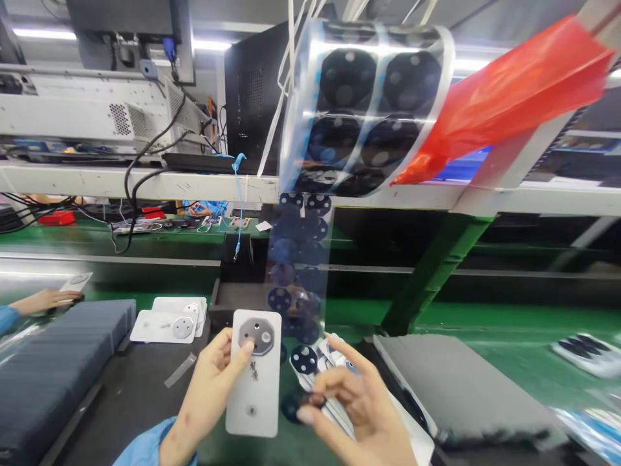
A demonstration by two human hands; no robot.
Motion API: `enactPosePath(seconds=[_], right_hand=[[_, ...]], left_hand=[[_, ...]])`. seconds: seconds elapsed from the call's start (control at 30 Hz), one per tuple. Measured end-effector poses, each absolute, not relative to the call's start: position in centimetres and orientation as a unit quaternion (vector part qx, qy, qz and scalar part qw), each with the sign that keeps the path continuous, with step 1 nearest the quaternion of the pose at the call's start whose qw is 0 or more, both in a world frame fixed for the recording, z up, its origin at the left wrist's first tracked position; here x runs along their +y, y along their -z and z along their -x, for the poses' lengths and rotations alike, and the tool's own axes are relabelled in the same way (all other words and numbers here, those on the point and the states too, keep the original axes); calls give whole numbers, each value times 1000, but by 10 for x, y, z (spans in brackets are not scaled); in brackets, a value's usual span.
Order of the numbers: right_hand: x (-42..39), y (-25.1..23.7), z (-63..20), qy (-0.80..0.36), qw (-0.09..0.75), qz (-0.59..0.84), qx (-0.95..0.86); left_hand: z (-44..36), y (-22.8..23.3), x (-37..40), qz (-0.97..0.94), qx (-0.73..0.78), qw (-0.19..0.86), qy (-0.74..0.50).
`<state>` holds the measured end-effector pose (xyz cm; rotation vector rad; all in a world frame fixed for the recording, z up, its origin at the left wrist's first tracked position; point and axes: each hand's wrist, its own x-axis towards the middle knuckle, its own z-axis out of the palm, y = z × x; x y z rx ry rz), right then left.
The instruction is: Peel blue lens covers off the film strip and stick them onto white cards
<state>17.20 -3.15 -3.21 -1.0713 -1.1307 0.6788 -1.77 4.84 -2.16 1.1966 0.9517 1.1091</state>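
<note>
My left hand (pixel 209 383) holds a white phone back cover (pixel 255 378) upright, thumb resting by its grey camera ring. My right hand (pixel 350 400) pinches a small dark round sticker (pixel 310 402) just right of the cover, near a clear strip of round black lens stickers (pixel 297 272) that hangs down from a roll (pixel 369 103) above. One loose black sticker (pixel 304 360) sits between the two hands.
More white back covers (pixel 167 320) lie on the green mat at left. A dark grey foam stack (pixel 58 362) is far left, where another person's hand (pixel 46 301) rests. A grey tray (pixel 460 388) lies right. A red bag (pixel 504 97) hangs above.
</note>
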Motion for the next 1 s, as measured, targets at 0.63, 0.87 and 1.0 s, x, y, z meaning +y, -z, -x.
enactPosePath(seconds=[0.63,0.87,1.0], right_hand=[[10,-2,-148,-410,593,533,-443],[12,-3,-154,-416,570,537,-463],[12,-2,-154,-394,565,536,-489]], left_hand=[[13,10,15,-526,451,579,-430],[12,7,11,-556,475,535,-423],[10,4,12,-560,449,558,-416]])
